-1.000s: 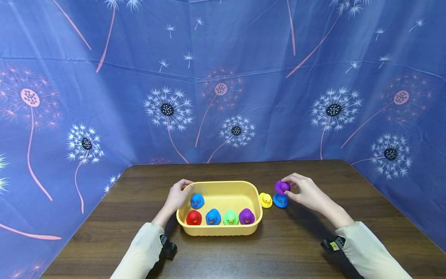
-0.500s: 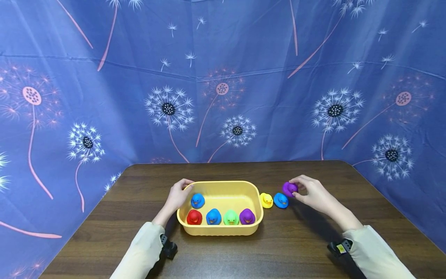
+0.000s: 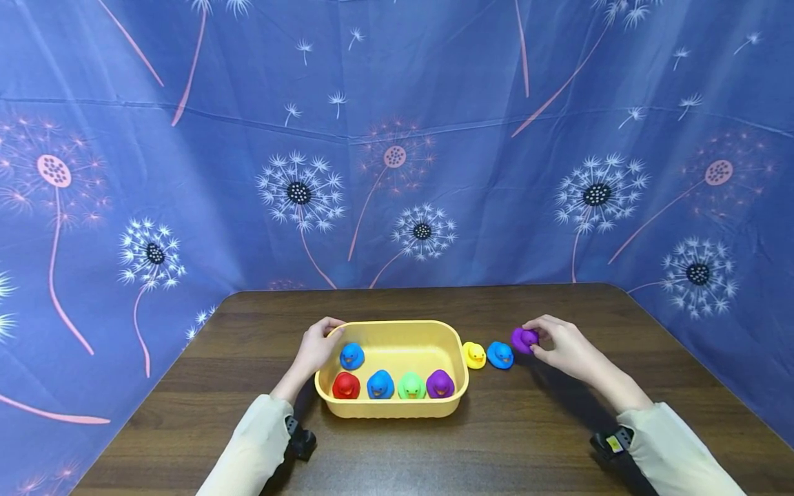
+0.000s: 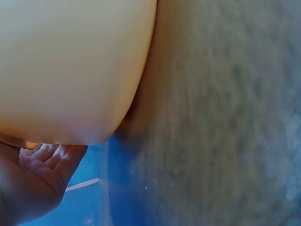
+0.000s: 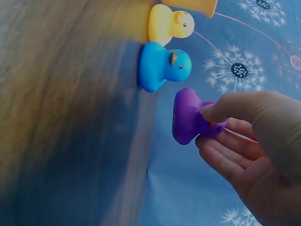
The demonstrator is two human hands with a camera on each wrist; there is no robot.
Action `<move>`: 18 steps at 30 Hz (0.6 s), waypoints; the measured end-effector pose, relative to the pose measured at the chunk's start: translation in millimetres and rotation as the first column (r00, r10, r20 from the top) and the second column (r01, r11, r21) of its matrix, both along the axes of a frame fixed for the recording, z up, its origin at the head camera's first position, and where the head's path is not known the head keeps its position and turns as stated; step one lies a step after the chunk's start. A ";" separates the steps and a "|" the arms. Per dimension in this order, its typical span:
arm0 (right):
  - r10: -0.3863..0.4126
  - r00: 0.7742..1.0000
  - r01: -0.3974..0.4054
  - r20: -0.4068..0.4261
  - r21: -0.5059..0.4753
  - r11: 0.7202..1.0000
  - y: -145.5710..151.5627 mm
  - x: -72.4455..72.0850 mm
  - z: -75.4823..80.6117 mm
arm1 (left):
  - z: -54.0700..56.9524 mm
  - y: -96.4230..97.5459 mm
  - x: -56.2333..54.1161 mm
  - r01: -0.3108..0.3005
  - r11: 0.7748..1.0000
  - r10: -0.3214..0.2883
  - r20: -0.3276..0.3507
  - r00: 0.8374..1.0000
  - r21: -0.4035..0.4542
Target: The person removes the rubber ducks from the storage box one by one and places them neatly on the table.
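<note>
Right hand [image 3: 563, 348]: you pinch a purple toy duck [image 3: 521, 340] between your thumb and fingertips, thumb on the side nearer the wrist camera
Held duck: hangs upright, raised off the desk [image 3: 397, 458] by the look of the right wrist view, just to the right of the loose blue duck [image 3: 500, 355] and apart from it
Left hand [image 3: 314, 346]: you hold the yellow tub [image 3: 397, 410] at its back left corner, thumb over the rim, fingers along the outside
Ducks beside the tub: the loose blue duck and a yellow duck [image 3: 474, 355] sit side by side on the desk to its right, yellow one nearer the tub; whether it touches the wall you cannot tell
Front row in the tub: left to right, you have a red duck [image 3: 345, 386], a bright blue duck [image 3: 380, 386], a green duck [image 3: 411, 387] and a second purple duck [image 3: 440, 386]
Back left of the tub: another blue duck [image 3: 351, 357], behind the red one
Behind the desk: a blue cloth [image 3: 496, 227] printed with dandelions faces you
Your sleeves: pale [image 3: 245, 448], a black device [image 3: 302, 442] at each wrist
</note>
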State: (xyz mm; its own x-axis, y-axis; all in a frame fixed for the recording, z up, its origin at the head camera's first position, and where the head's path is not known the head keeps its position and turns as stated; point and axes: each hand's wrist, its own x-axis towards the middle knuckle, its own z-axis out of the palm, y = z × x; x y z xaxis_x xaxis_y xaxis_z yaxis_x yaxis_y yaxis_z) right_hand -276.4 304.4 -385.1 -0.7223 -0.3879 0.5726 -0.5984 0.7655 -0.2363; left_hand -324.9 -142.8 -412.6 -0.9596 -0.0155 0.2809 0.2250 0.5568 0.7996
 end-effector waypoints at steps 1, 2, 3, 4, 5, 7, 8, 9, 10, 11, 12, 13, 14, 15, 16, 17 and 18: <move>-0.004 1.000 0.004 0.008 0.001 1.000 0.8 -0.1 -1.0 | 0.0 0.0 0.1 0.000 1.000 0.000 -0.002 1.000 -0.001; -0.007 1.000 0.007 0.017 0.000 1.000 1.5 -0.1 -2.0 | 0.1 -0.1 0.1 -0.001 1.000 0.001 -0.003 1.000 -0.002; -0.010 1.000 0.010 0.028 -0.001 1.000 2.2 -0.3 -3.0 | 0.2 -0.1 0.1 -0.002 1.000 0.002 -0.003 1.000 -0.003; -0.014 0.999 0.014 0.040 -0.001 1.000 2.7 -0.4 -4.0 | 0.2 -0.1 0.1 -0.003 1.000 0.003 -0.003 1.000 -0.004; -0.019 0.998 0.019 0.055 0.004 1.000 3.3 -0.5 -4.9 | 0.2 -0.1 0.0 -0.004 1.000 0.004 -0.003 1.000 -0.006; -0.028 0.996 0.027 0.087 0.014 1.000 4.3 -0.9 -6.7 | 0.4 0.0 -0.2 -0.008 1.000 0.008 -0.003 1.000 -0.007; -0.031 0.994 0.029 0.101 0.019 0.999 4.6 -1.0 -7.5 | 0.5 0.1 -0.2 -0.010 1.000 0.010 -0.003 1.000 -0.006; -0.036 0.993 0.033 0.114 0.025 0.999 5.0 -1.2 -8.3 | 0.7 0.3 -0.1 -0.011 1.000 0.011 -0.001 1.000 -0.003; -0.040 0.991 0.037 0.127 0.029 0.999 5.4 -1.2 -9.0 | 0.8 0.4 -0.1 -0.011 1.000 0.011 0.000 1.000 -0.001; -0.044 0.990 0.040 0.135 0.033 0.999 5.9 -1.3 -9.8 | 1.0 0.6 0.0 -0.012 1.000 0.012 0.000 1.000 0.001; -0.043 0.989 0.039 0.141 0.034 0.999 6.3 -1.4 -10.6 | 1.0 0.7 0.0 -0.012 1.000 0.012 -0.001 1.000 0.002; -0.043 0.989 0.038 0.144 0.034 0.999 6.7 -1.4 -11.2 | 1.1 0.9 0.0 -0.012 1.000 0.012 -0.002 1.000 0.003; -0.041 0.989 0.037 0.144 0.031 0.999 7.1 -1.6 -11.9 | 1.1 0.9 -0.1 -0.011 1.000 0.011 -0.004 1.000 0.002; -0.041 0.989 0.038 0.143 0.029 0.999 7.4 -1.6 -12.5 | 1.1 0.9 -0.1 -0.009 1.000 0.009 -0.007 1.000 0.002; -0.040 0.989 0.036 0.143 0.025 0.999 7.7 -1.6 -13.0 | 1.1 0.8 0.0 -0.010 1.000 0.010 -0.006 1.000 0.000; -0.038 0.989 0.035 0.141 0.024 0.999 7.8 -1.5 -13.5 | 1.0 0.8 -0.1 -0.009 1.000 0.009 -0.006 1.000 -0.001; -0.035 0.989 0.032 0.143 0.022 0.999 8.0 -1.4 -13.9 | 1.0 0.7 -0.2 -0.009 1.000 0.009 -0.005 1.000 -0.003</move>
State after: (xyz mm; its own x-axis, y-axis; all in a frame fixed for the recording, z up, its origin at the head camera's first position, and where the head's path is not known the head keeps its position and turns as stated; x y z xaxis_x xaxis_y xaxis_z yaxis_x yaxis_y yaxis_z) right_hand -277.8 312.3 -399.0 -0.8090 -0.3727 0.4546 -0.5336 0.7899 -0.3022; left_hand -325.1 -142.1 -411.7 -0.9579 -0.0229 0.2861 0.2245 0.5614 0.7965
